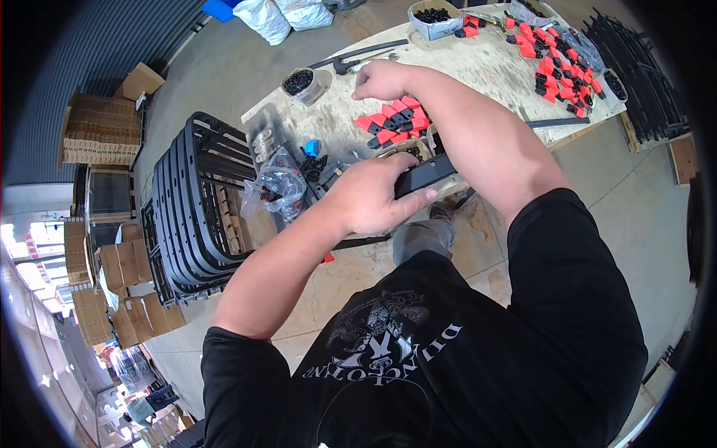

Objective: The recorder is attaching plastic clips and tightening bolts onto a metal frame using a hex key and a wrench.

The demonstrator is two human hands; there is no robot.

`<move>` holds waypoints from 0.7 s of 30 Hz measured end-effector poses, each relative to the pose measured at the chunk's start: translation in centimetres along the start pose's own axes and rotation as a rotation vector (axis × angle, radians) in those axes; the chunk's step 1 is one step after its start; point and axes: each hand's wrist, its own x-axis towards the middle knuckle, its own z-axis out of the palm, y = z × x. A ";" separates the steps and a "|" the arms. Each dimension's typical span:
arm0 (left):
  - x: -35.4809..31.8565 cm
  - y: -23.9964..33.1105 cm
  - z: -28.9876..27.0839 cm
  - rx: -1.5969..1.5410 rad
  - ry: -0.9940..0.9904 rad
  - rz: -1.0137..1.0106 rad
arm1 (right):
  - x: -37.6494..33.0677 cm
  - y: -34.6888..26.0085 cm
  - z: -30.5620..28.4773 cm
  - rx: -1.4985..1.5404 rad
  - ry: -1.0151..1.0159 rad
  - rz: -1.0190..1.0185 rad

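My left hand (pixel 371 193) grips a black metal bar (pixel 423 175) near the table's front edge, thumb along its near side. My right hand (pixel 382 79) is farther out over the table, its fingers curled together and pointing down; whatever may be between them is hidden. Just beyond it lies a black-handled tool (pixel 345 66). A tub of small black parts (pixel 299 84) stands left of that hand. Between my hands lies a pile of red and black plastic pieces (pixel 394 122). Partly behind the bar sits an open box of small dark parts (pixel 413 150).
More red and black pieces (pixel 562 73) cover the table's right end. A white box of black parts (pixel 435 20) stands at the far edge. A clear plastic bag (pixel 280 183) lies at the left corner, near stacked black metal frames (pixel 183 205). Cardboard boxes (pixel 104 134) stand farther left.
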 end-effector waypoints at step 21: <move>-4.4 -5.8 -3.0 -0.370 0.212 -0.216 | -0.7 0.1 -0.5 0.020 0.015 0.016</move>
